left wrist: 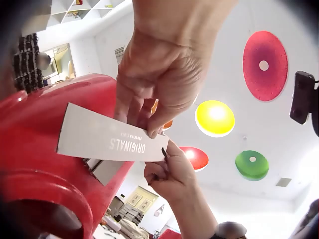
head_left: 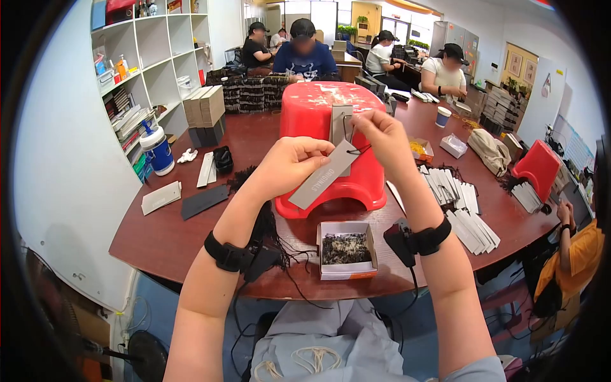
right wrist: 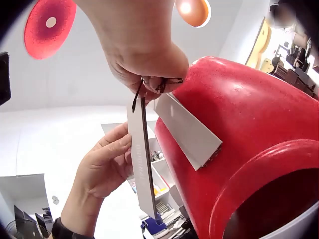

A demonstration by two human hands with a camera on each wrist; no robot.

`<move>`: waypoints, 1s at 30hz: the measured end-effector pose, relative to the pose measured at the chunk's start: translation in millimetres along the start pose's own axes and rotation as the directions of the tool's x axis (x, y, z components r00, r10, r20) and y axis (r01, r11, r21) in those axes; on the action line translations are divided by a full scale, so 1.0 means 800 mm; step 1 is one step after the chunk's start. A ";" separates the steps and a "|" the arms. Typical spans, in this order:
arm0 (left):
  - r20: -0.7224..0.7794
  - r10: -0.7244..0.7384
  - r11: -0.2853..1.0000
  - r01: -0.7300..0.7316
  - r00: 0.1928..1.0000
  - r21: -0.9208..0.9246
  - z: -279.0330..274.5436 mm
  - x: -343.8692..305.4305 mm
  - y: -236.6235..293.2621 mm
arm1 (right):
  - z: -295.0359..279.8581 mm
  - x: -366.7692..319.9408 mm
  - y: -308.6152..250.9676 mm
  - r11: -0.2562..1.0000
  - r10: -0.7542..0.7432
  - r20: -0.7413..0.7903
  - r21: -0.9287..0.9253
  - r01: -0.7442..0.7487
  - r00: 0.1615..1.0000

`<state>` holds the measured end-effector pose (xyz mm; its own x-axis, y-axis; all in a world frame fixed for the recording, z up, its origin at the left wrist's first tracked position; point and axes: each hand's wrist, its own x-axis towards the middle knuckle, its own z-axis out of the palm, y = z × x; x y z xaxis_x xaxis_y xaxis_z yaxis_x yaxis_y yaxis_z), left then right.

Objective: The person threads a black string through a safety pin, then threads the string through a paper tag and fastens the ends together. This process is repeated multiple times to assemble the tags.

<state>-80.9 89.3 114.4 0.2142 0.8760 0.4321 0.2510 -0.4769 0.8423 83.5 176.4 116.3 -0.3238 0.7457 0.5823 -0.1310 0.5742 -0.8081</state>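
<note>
A grey tag (head_left: 323,176) printed "ORIGINALS" is pinched at its upper edge by the left hand (head_left: 294,164), thumb on its face. The right hand (head_left: 383,132) pinches a black cord (head_left: 360,151) that runs through the tag's end. Behind them stands a red stool (head_left: 305,108), with more grey tags (head_left: 341,121) against its side. In the left wrist view the tag (left wrist: 107,137) lies across below the left hand (left wrist: 159,79). In the right wrist view the right hand (right wrist: 147,64) holds the cord above the tag (right wrist: 139,159), which hangs nearly upright.
An open box (head_left: 347,274) of short dark pieces sits at the table's front edge. Tag piles (head_left: 471,230) lie to the right, other tags (head_left: 161,197) and a blue jug (head_left: 156,149) to the left. Black cords (head_left: 270,235) hang near the left forearm. Several people sit around.
</note>
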 end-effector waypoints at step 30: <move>-0.040 -0.309 0.951 0.308 0.950 -0.039 0.086 -0.129 0.034 | -0.069 -0.128 -0.050 0.827 0.039 -0.161 0.559 0.059 0.986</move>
<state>-31.5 -18.9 70.3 0.0884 0.9827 0.1630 0.2676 -0.1810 0.9464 173.4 95.7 94.1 -0.1734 0.8121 0.5572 -0.6515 0.3297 -0.6833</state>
